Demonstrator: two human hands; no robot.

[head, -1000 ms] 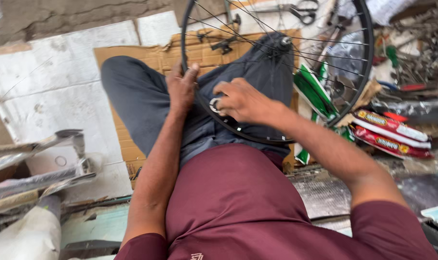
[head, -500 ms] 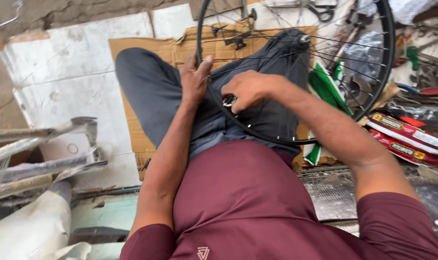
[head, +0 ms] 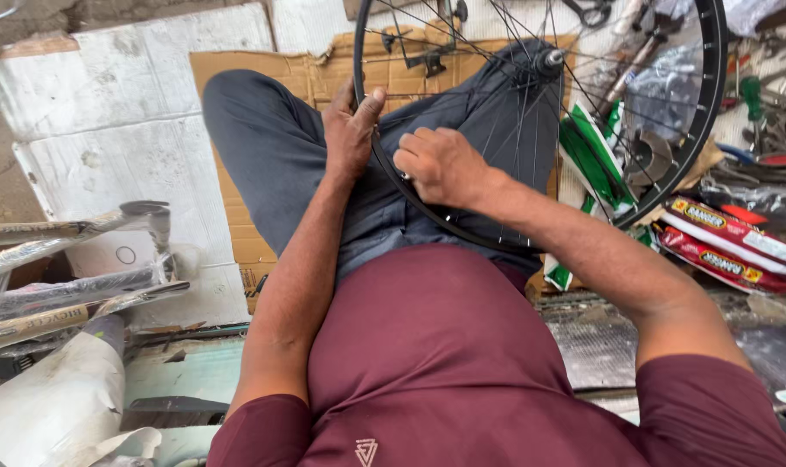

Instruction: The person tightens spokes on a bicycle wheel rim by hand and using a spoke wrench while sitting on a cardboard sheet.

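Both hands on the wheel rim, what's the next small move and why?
Probably a small turn of whatever the right hand pinches at the inner rim. The left hand already grips the rim beside it, bracing the wheel on the lap. The pinched part itself is hidden.

Left arm: bare, extended forward from the shoulder, elbow nearly straight, forearm running up toward the grip.
Left hand (head: 350, 130): palm down, fingers curled over, thumb raised and pointing up just beside the grip point.
Right arm: bare, bent at the elbow, forearm angled in from the right toward the left hand.
Right hand (head: 440, 164): closed in a loose fist, knuckles up, fingertips pinched together, just right of the left hand.
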